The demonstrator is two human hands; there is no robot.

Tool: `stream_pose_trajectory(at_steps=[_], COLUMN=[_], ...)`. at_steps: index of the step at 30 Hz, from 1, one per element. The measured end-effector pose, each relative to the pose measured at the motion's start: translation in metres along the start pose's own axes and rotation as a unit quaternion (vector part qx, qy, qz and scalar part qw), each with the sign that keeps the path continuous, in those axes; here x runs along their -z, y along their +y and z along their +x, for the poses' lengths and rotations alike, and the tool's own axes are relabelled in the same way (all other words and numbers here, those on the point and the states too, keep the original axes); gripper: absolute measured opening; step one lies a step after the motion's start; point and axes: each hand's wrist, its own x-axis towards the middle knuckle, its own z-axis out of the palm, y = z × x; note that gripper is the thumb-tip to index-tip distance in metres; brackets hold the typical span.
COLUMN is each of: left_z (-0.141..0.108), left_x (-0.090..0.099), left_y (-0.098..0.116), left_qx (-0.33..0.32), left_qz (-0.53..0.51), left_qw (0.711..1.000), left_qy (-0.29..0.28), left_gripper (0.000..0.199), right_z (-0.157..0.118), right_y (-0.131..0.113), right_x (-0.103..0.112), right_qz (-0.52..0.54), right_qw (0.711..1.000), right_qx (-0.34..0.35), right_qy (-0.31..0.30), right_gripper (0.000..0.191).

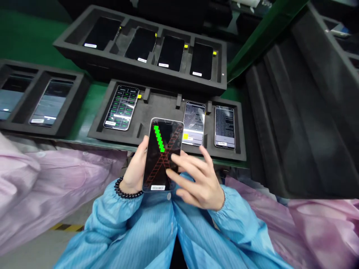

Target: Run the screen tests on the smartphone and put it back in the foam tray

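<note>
A phone (153,164) lies in my left hand (136,164), which wraps round it from the left, with fingertips showing at its right edge. Its dark screen shows a red ladder-like X, with green blocks along the upper left arm, and a white label sits at the bottom. Over the right part of the screen is my right hand (198,179), fingers apart, a fingertip at or just above the glass near the X's centre. Behind the phone, a foam tray (162,102) holds a phone with a green-text grid (121,108) and two phones with text screens (194,119) (224,125).
Farther back, another foam tray (174,31) holds several dark phones. A third tray (81,84) with phones is at the left. Stacked black foam trays (297,112) stand at the right, by a green post (263,37). Pink sleeves of people flank me.
</note>
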Motion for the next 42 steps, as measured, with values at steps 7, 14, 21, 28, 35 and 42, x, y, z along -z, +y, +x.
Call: stream_pose_trajectory(at_steps=[7, 14, 21, 28, 35, 42], left_z=[-0.003, -0.007, -0.009, -0.011, -0.012, -0.008], left_x=[-0.002, 0.004, 0.002, 0.003, 0.004, -0.008], left_y=[0.013, 0.002, -0.006, -0.005, -0.005, -0.006], left_qx=[-0.070, -0.009, 0.018, 0.022, -0.006, -0.022], left_qz=[0.030, 0.030, 0.032, 0.030, 0.047, 0.047], left_qw=[0.997, 0.999, 0.996, 0.997, 0.999, 0.996], left_qy=[0.007, -0.027, -0.082, -0.063, 0.006, -0.068], left_gripper=[0.080, 0.062, 0.061, 0.063, 0.054, 0.071], right_z=[-0.027, 0.005, 0.019, 0.012, 0.011, 0.008], right_y=[-0.011, 0.009, 0.016, 0.010, 0.012, 0.009], right_x=[0.005, 0.008, 0.006, 0.007, 0.002, 0.005], right_qz=[0.119, 0.023, -0.082, -0.077, -0.088, -0.046], right_qw=[0.993, 0.995, 0.981, 0.977, 0.982, 0.973], right_qx=[0.003, -0.074, -0.151, -0.143, -0.135, -0.145], right_qy=[0.015, 0.061, 0.095, 0.136, 0.102, 0.175], right_gripper=[0.062, 0.053, 0.043, 0.047, 0.047, 0.048])
